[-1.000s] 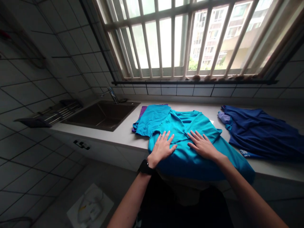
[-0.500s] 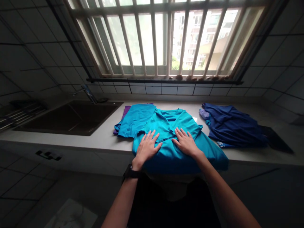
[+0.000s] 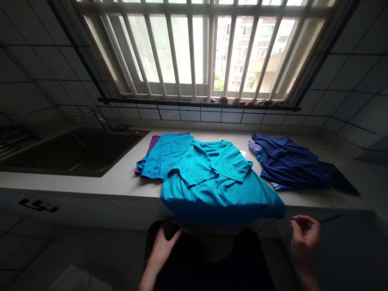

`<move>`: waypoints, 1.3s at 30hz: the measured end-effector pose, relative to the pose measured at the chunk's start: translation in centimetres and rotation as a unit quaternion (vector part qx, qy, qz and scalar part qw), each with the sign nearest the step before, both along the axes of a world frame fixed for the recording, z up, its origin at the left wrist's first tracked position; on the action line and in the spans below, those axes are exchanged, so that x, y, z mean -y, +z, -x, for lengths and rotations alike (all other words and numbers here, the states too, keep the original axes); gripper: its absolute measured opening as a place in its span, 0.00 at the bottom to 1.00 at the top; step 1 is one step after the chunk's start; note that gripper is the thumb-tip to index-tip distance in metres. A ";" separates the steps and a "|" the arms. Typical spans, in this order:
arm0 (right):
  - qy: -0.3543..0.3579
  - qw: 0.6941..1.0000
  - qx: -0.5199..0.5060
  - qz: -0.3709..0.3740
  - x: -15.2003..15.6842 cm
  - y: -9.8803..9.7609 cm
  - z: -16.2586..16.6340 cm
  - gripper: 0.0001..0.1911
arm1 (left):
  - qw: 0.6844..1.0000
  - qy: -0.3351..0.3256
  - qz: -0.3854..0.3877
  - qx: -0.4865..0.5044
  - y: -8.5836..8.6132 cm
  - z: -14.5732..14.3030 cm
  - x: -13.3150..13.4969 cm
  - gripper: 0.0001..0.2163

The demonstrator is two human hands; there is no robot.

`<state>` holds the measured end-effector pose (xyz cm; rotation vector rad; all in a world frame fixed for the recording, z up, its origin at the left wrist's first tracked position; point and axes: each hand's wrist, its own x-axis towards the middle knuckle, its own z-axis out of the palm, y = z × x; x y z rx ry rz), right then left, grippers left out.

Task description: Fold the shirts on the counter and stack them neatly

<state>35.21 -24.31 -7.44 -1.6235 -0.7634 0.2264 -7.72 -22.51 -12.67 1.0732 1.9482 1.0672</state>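
Observation:
A turquoise shirt (image 3: 209,198) lies on the counter with both sleeves folded inward over its body, and its hem hangs over the front edge. My left hand (image 3: 165,244) is below the hem's left part, thumb apart from the fingers, with nothing visible in it; some fingers are hidden. Just off the hem's right corner, my right hand (image 3: 306,234) is loosely curled, with a small gap between thumb and forefinger. No cloth shows in it. Left of the shirt, a folded blue garment (image 3: 169,153) rests on a purple one (image 3: 153,141), partly beneath the shirt's sleeve.
A pile of dark blue clothes (image 3: 287,161) lies on the right of the white counter (image 3: 121,184), beside a dark flat object (image 3: 342,178). The dark sink (image 3: 72,151) with its tap (image 3: 102,119) is at the left. Behind is a barred window (image 3: 200,52).
Both hands have lifted off the turquoise shirt and come down toward me, the left below the hem, the right out beside its right corner. The view has shifted slightly right.

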 end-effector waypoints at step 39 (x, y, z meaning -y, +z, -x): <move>0.079 0.957 0.269 -0.068 -0.9 2.7 -0.5 0.13 | 0.949 -0.111 -0.295 -0.011 6.2 3.6 0.4 0.18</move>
